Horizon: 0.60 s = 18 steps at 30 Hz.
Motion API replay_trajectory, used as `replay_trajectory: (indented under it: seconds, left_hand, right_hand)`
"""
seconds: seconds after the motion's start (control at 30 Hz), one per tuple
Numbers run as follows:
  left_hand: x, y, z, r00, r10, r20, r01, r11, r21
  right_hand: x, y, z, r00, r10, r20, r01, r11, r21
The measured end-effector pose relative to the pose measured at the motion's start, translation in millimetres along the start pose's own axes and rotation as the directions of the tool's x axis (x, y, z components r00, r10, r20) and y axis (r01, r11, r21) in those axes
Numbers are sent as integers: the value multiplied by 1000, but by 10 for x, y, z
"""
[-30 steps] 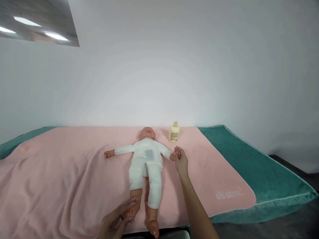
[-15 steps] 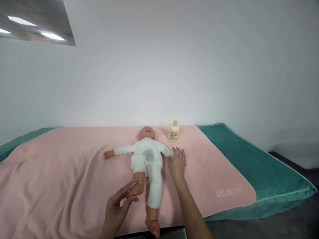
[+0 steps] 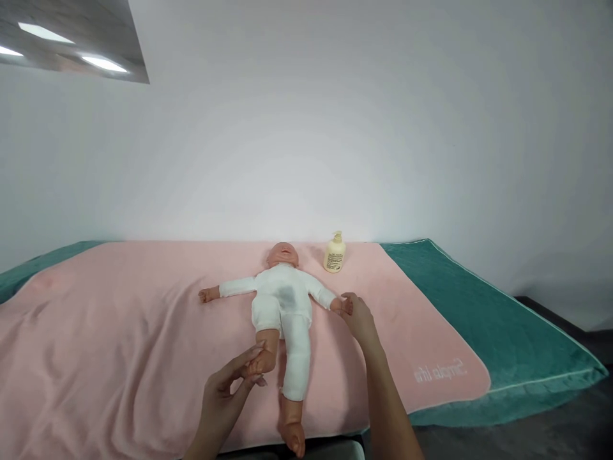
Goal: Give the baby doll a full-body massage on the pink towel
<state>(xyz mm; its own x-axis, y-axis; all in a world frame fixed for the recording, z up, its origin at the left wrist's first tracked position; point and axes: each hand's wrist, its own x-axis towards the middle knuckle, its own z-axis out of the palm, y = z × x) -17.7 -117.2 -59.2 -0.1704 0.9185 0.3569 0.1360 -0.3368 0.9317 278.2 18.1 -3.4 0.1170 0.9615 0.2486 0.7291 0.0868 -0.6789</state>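
Note:
A baby doll (image 3: 283, 289) with a white cloth body lies on its back, its head toward the wall. My left hand (image 3: 225, 390) grips the doll's foot (image 3: 262, 365) on the left side, thumb below and fingers above, with that leg bent up. On the right, my right hand (image 3: 360, 314) closes around the doll's small hand (image 3: 343, 305) at the end of its outstretched arm. The doll's other leg (image 3: 295, 364) lies straight toward me, its foot at the near edge.
Beneath the doll spreads a pink blanket (image 3: 158, 287), wrinkled at the left, over a green padded mat (image 3: 469, 306). A cream pump bottle (image 3: 334, 253) stands upright beyond the doll's arm. Behind rises a white wall (image 3: 306, 128).
My right hand has moved slightly right from beside the doll's forearm and has taken hold of the doll's hand. My left hand stays on the foot.

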Motion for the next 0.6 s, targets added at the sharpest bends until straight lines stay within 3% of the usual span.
replay_trajectory:
  seconds: [0.1, 0.2, 0.27, 0.37, 0.47, 0.6]
  left_hand:
    - [32, 26, 6, 1000, -12, -4, 12, 1000, -7]
    - [120, 108, 36, 998, -60, -36, 60, 998, -9]
    - [223, 185, 66, 995, -88, -55, 86, 995, -40]
    - [418, 299, 104, 991, -110, -80, 102, 990, -97]
    - [590, 374, 118, 988, -120, -93, 110, 989, -103]
    - [642, 390, 103, 989, -121, -85, 112, 987, -113]
  right_hand:
    - [8, -225, 37, 992, -35, -122, 43, 997, 62]
    - [-29, -509, 166, 941, -227, -250, 271, 949, 161]
    - [-70, -686, 291, 900, -376, -222, 415, 895, 166]
    - [-142, -878, 489, 855, -514, -72, 519, 848, 109]
    - [-202, -965, 634, 821, -571, 16, 568, 818, 84]
    - [-226, -962, 689, 818, -576, 16, 568, 811, 139]
